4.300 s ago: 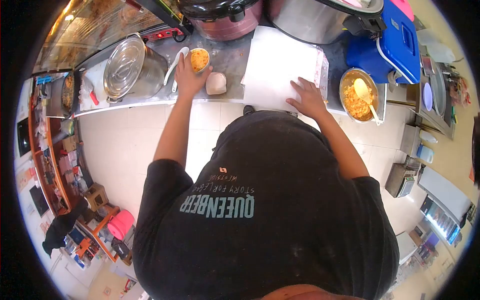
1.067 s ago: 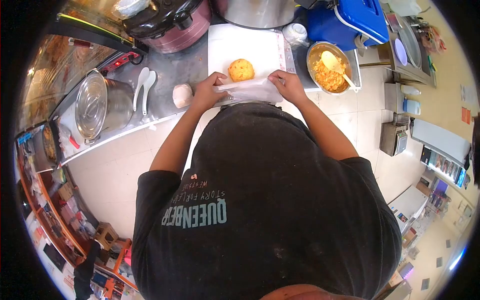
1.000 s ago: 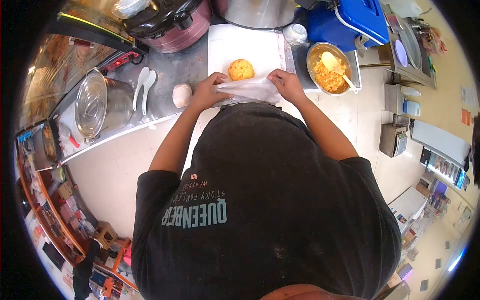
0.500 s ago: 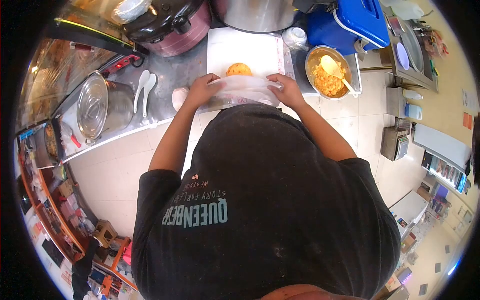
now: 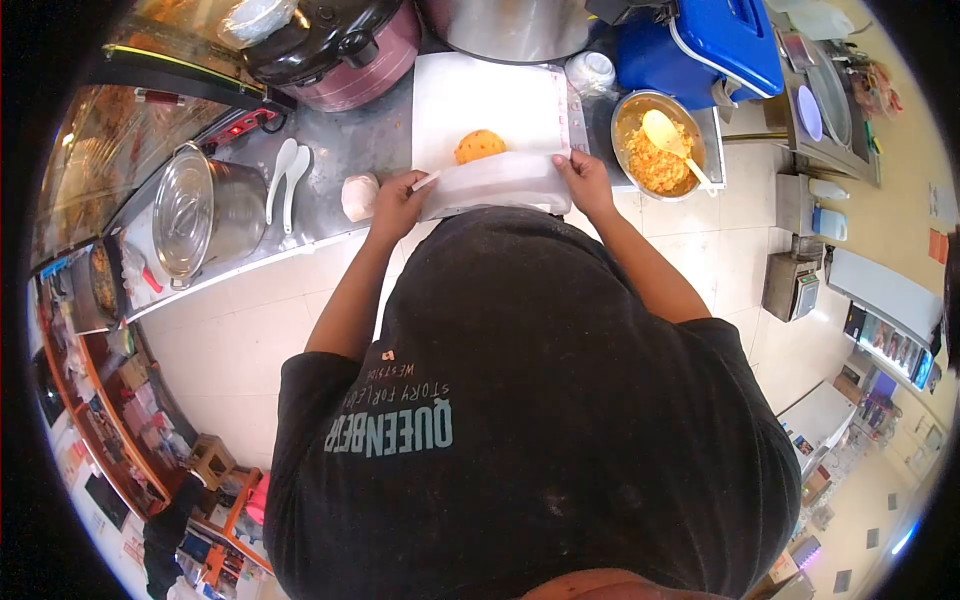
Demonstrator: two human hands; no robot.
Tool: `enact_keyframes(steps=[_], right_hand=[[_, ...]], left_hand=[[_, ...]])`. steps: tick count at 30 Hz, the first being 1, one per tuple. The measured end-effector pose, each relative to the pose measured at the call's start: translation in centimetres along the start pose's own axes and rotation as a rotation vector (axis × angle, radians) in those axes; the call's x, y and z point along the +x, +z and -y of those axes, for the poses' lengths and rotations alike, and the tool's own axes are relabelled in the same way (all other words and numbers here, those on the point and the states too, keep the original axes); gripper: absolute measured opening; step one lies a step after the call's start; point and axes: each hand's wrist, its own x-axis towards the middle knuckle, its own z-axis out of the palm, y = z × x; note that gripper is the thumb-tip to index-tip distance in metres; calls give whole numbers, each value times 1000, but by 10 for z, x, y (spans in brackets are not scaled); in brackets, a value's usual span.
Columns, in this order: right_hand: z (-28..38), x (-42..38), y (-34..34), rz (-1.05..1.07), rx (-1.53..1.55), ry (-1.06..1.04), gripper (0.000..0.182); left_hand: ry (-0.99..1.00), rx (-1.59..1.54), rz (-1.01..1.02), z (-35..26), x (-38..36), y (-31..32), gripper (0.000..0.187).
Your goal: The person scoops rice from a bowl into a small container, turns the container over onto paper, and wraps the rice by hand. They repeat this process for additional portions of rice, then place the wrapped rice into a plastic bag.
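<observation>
Two hands: from where I stand, left hand [image 5: 400, 197] pinching the flap's left end, right hand [image 5: 588, 184] its right end; both grips on paper.
Paper: white sheet [image 5: 490, 95] on worktop [image 5: 345, 150], near edge raised as flap [image 5: 495, 182].
Food: orange rice mound [image 5: 481, 145] on the sheet, between hands, partly behind flap.
Fold tip: likely best with ends level, pull even, mound snug; uneven tugging could tear paper.
Right side: steel bowl [image 5: 630, 113], spoon [image 5: 661, 131] inside.

There is room to reach between the white spoons [image 5: 297, 172] and the paper [image 5: 488, 95]. The big pot [image 5: 510, 32] blocks the back, and the bowl [image 5: 627, 120] the right.
</observation>
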Motion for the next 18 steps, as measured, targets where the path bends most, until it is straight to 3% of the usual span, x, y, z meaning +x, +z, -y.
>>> enact_keyframes(steps=[4, 7, 10, 13, 16, 18], right_hand=[[17, -3, -2, -24, -253, 43, 41], [20, 10, 4, -59, -410, 25, 44], [23, 18, 6, -42, -468, 98, 42], [26, 21, 6, -20, -482, 123, 37], [29, 21, 6, -40, -458, 83, 29], [36, 27, 3, -46, -479, -39, 30]], left_hand=[[-3, 108, -67, -11, -3, 7, 30], [-8, 361, -189, 1, 15, 11, 42], [-113, 347, -132, 1, 34, 10, 52], [-87, 470, -129, 0, 37, 12, 53], [-198, 589, -167, -7, 38, 14, 44], [-122, 549, -204, -24, 37, 11, 35]])
